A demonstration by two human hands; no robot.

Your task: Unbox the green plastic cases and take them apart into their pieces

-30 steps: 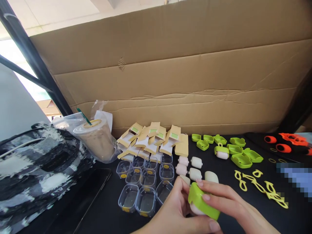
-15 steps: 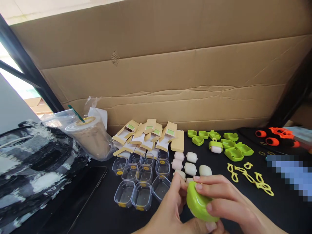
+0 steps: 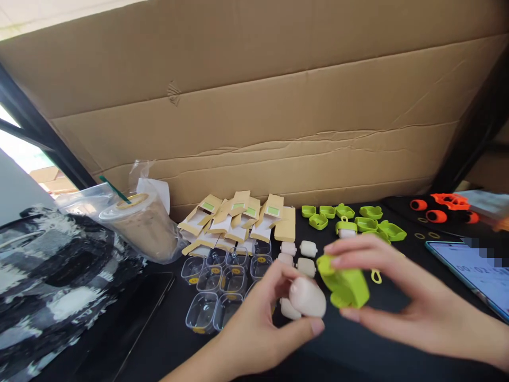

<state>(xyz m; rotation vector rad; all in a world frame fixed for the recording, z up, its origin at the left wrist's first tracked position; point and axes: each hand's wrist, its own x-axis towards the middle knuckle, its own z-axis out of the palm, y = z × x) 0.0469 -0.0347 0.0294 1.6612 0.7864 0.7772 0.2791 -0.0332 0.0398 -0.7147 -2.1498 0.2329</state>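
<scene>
My left hand (image 3: 262, 329) grips a pale, rounded plastic piece (image 3: 308, 300) with a small nub on its end, between thumb and fingers. Just right of it, my right hand (image 3: 405, 292) pinches a lime-green plastic shell (image 3: 347, 286), tilted so its hollow side partly shows. The shell and the pale piece are apart. Behind my hands stand more pale pieces (image 3: 308, 248), some pinkish. Farther back, one green shell (image 3: 345, 227) with a loop on top sits over a pale piece. Several loose green shells (image 3: 368, 224) lie around it, and a yellow-green loop (image 3: 376, 276) shows beside my right fingers.
Clear plastic cups (image 3: 202, 312) stand left of my hands, with folded kraft-paper cards (image 3: 284, 225) behind. Farther left are an iced drink (image 3: 139, 228) in a bag and a dark phone (image 3: 131, 318). Orange parts (image 3: 449, 201) and another phone (image 3: 461, 260) lie right; cardboard (image 3: 254, 106) walls the back.
The green shell, held between both hands before, is now in my right hand only, moved up and right. The pale piece now shows in my left hand. The view has shifted slightly.
</scene>
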